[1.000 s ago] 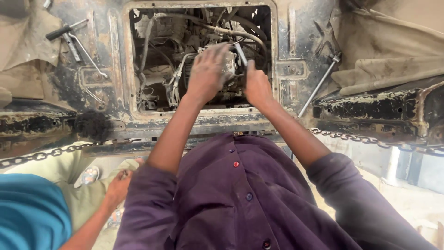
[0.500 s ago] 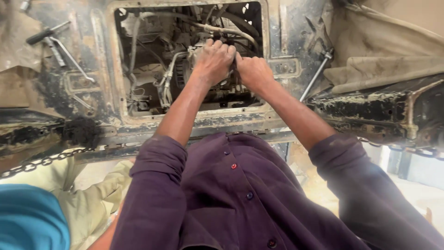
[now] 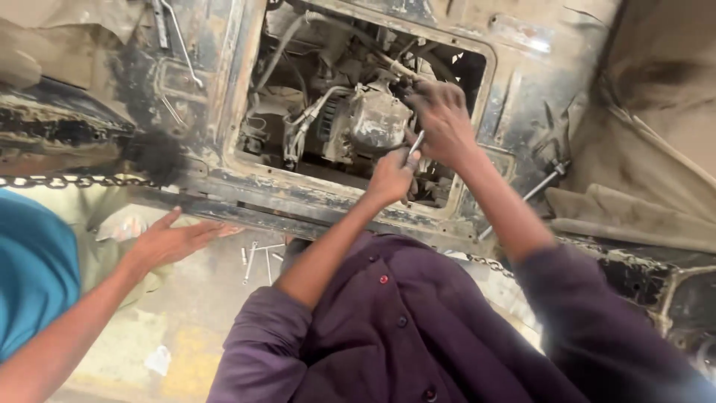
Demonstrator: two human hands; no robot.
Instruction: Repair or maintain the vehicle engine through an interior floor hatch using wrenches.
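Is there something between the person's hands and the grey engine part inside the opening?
Nothing visible. The left hand holds a thin metal tool right beside the dusty grey metal engine part, and the right hand rests at its edge. The co-worker's hand stays outside the rusty rectangular opening.

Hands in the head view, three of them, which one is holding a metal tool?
The left hand, gripping a slim metal tool over the engine opening. The right hand reaches among engine parts; the co-worker's hand lies open, empty.
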